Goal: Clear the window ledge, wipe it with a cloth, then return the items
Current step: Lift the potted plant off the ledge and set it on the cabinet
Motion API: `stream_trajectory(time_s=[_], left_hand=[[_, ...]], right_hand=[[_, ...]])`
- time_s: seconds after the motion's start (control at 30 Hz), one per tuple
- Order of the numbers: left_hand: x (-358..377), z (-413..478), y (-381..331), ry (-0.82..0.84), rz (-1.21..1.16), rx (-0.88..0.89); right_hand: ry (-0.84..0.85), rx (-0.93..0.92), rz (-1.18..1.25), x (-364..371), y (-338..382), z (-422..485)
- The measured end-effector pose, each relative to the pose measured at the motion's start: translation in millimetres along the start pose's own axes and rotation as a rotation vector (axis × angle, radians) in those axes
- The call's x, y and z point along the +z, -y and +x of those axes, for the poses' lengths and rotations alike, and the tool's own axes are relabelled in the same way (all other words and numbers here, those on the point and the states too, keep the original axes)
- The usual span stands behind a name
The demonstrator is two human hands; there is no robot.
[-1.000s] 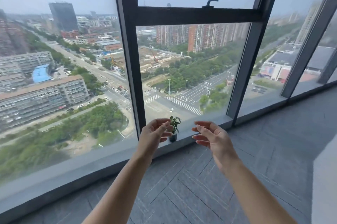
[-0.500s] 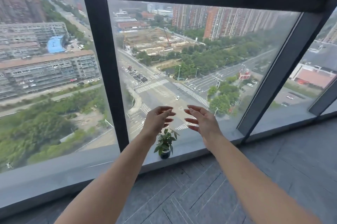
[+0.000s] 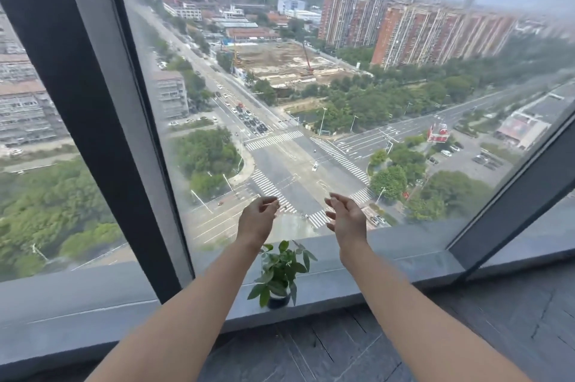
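A small green plant [image 3: 281, 269] in a dark round pot [image 3: 278, 300] stands on the grey window ledge [image 3: 389, 269], near its front edge. Both my arms reach out over the ledge. My left hand [image 3: 256, 219] hovers above and to the left of the plant, fingers loosely curled and apart, holding nothing. My right hand [image 3: 347, 218] hovers above and to the right of the plant, palm turned inward, fingers apart, also holding nothing. Neither hand touches the plant. No cloth is in view.
Tall glass panes rise from the ledge, split by a thick dark mullion [image 3: 93, 120] on the left and a slanted one [image 3: 513, 195] on the right. Dark grey floor tiles [image 3: 326, 350] lie below the ledge. A city street scene shows far below outside.
I have moved closer to the window, so the plant and ledge appear larger and lower. Both hands stay raised above the plant, a little farther apart than before.
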State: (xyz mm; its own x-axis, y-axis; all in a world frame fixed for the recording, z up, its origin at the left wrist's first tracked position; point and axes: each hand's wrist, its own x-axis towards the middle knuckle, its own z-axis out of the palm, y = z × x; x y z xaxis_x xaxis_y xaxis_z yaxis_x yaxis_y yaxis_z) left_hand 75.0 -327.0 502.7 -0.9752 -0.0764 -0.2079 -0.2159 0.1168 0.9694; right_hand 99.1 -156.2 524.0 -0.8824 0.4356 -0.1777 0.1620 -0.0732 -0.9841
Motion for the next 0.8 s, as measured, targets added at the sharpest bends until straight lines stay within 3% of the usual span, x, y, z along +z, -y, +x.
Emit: stream_trajectory(time_s=[0.3,0.43,0.57,0.67,0.8], left_hand=[[42,118,288,-0.187,-0.024,-0.159],[61,153,392,-0.196,-0.238,-0.328],[77,161,454,-0.144,-0.410,-0.403],[87,163,477,-0.111,-0.320,-0.338],[95,161,492,0.080,0.046,-0.266]], right_hand=[[-0.006,0.094,-0.219,0,-292,120],[-0.007,0.244,-0.177,1,-404,154],[0.127,0.380,-0.117,11,-479,171],[0.236,0.399,-0.122,21,-506,175],[0.281,0.425,-0.142,32,-520,172]])
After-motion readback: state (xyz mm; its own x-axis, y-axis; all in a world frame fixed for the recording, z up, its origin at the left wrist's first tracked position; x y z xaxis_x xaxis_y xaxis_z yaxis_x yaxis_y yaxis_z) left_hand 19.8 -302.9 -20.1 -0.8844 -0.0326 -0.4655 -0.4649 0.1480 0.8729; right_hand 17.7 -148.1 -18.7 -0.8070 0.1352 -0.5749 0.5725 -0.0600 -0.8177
